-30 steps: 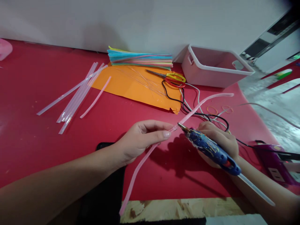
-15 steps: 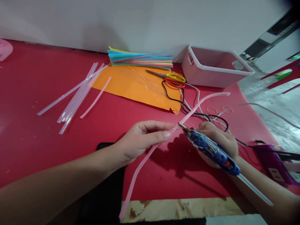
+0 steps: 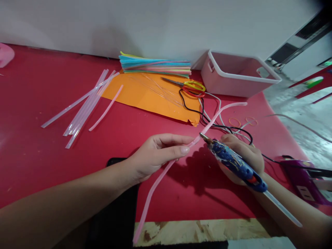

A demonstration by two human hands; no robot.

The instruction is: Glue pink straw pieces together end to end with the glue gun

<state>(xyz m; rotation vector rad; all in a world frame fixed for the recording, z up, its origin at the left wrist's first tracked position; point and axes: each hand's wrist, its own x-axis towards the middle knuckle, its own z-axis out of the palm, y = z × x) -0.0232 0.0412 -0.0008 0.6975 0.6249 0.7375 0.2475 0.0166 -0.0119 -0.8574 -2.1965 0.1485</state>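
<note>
My left hand [image 3: 158,154] pinches a long pink straw [image 3: 220,114] between thumb and fingers, above the red table [image 3: 38,152]. The straw runs from the table's front edge up and right toward the cables. My right hand [image 3: 243,157] grips a blue hot glue gun [image 3: 234,162] with a clear glue stick [image 3: 281,207] sticking out of its back. The gun's metal nozzle touches the straw just right of my left fingertips.
Clear glue sticks [image 3: 83,105] lie at left. An orange sheet [image 3: 153,93], a stack of coloured straws [image 3: 155,65], scissors [image 3: 189,84] and a white bin [image 3: 238,74] sit at the back. Cables [image 3: 220,121], rubber bands [image 3: 234,121] and a purple power strip [image 3: 303,180] are at right. A black object [image 3: 114,214] lies under my left forearm.
The glue gun's nozzle has shifted slightly right and up along the straw. The straw's far end has swung a little to the left. My left hand has stayed put.
</note>
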